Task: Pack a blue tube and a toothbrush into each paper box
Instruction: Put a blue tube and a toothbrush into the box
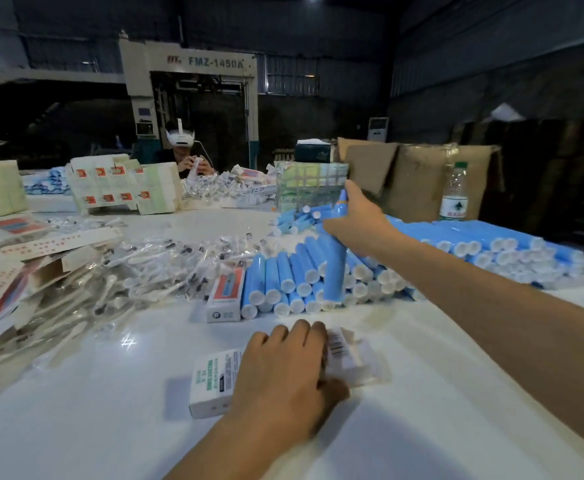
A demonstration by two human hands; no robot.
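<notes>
From the head view, the right hand [356, 223] is stretched out over the heap of blue tubes [283, 282], its grip wrapped round one blue tube [335, 271] that it holds nearly upright, cap end down, just above the stacked row; lifted clear like this, the tube looks ready to be carried back toward the body. Nearer the body, the left hand [283, 368] lies on a paper box [214, 382] flat on the white counter [110, 427], fingers curled over its far edge, most likely to pin it steady so that the open end by the barcode flap [340, 348] stays ready for loading. I cannot tell whether the box already holds anything. To the left of both hands, a loose spread of toothbrushes in clear wrappers [145, 268] lies within easy reach, and a closed red-and-white box [226, 296] rests just beside the tube pile, between the two stocks. Beyond the right hand stand a water bottle [455, 192] and brown cartons [418, 174], and a second person [183, 150] works at the far side.
</notes>
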